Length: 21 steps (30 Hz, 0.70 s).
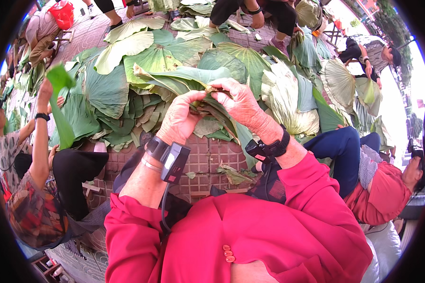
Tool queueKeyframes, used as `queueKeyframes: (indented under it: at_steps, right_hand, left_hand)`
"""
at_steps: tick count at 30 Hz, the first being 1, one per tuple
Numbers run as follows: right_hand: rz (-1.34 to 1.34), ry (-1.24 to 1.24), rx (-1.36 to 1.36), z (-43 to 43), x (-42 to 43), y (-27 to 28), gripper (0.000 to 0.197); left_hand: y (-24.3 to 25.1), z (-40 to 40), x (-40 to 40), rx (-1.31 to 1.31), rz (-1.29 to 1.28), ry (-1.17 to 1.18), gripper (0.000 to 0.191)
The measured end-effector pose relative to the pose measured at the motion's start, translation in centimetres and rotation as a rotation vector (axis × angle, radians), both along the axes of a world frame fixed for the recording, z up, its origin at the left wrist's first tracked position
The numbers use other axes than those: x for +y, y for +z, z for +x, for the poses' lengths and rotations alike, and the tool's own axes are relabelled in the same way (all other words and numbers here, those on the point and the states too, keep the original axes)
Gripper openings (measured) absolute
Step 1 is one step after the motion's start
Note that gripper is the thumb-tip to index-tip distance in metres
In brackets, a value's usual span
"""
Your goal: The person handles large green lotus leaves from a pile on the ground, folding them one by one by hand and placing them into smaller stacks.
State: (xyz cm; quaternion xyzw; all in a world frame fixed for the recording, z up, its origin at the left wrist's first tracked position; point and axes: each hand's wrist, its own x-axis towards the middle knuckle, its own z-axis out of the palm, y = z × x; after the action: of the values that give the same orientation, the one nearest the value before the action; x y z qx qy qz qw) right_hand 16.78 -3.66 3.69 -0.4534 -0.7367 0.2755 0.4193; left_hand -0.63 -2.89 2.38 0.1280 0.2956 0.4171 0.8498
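Note:
My left hand (182, 116) and my right hand (239, 102) meet in front of me at a folded bundle of lotus leaves (193, 76). Thumb and fingers of both hands pinch the brownish centre of the bundle, where the stalk joins. Its green upper leaf spreads beyond my fingertips, and brown, wrinkled folds hang below between the hands. Some left fingers are curled under the bundle and partly hidden. Just beyond the hands lies a large heap of lotus leaves (109, 92), some dark green, some pale yellow-green and dry.
Red paving (194, 159) with leaf scraps (237, 175) lies below my hands. A co-worker (39, 201) sits close at left, holding up a leaf, and another (379, 184) sits close at right. More people work with leaves around the heap. A red bag (62, 15) is at upper left.

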Motion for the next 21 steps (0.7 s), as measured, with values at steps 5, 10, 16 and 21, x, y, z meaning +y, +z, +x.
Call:
queueKeyframes:
  at_steps: [5, 10, 16, 21]
  right_hand:
    - [-0.013, 0.008, 0.014, 0.1, -0.2, 0.2, 0.017]
    - [-0.008, 0.017, -0.101, 0.3, -0.3, 0.9, 0.022]
    - [0.203, 0.151, -0.274, 0.0, -1.3, 1.1, 0.029]
    - [0.265, 0.118, -0.446, -0.6, -1.4, 1.4, 0.02]
  left_hand:
    - [-0.2, 0.0, -0.2, 0.043, 0.019, 0.003, 0.024]
    - [-0.1, -0.3, -0.1, -0.155, 0.073, -0.101, 0.03]
    - [-0.4, 0.5, -0.2, -0.018, -0.089, 0.004, 0.028]
    - [-0.8, 0.4, 0.5, 0.15, -0.092, 0.041, 0.014]
